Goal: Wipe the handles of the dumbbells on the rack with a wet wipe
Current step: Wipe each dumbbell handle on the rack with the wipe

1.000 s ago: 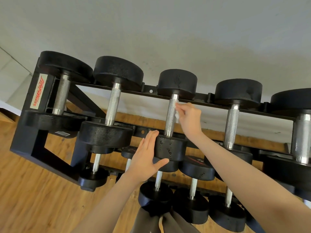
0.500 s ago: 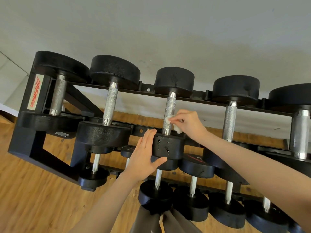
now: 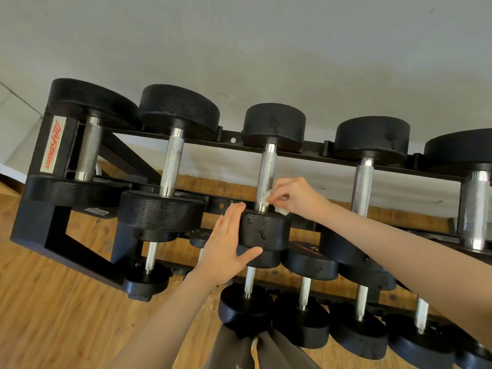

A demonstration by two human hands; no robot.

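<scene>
Right hand (image 3: 298, 198) is pinching a small white wet wipe (image 3: 269, 197) against the bottom end of the knurled handle (image 3: 266, 177) on the middle dumbbell (image 3: 266, 230) of the top row, right where the steel meets the near head. Part of the wipe pokes out under the fingers at about 5 o'clock from the pinch.

Left hand (image 3: 226, 249) isn't gripping anything: fingers straight and together, laid flat on the left side of that same dumbbell's near head, thumb spread out along its lower edge at roughly 4 o'clock from the palm. The head has wet drips on its face.

Going outward, that dumbbell sits on the black rack (image 3: 37, 209) with two bigger dumbbells at 9 o'clock from it and two more at 3 o'clock. There's a red-lettered sticker (image 3: 53, 145) on the rack's left end post. At 6 o'clock, a lower row of smaller dumbbells (image 3: 300, 323) runs off toward the right. Wood floor (image 3: 53, 315) under everything, grey wall (image 3: 239, 49) behind at 12 o'clock.
</scene>
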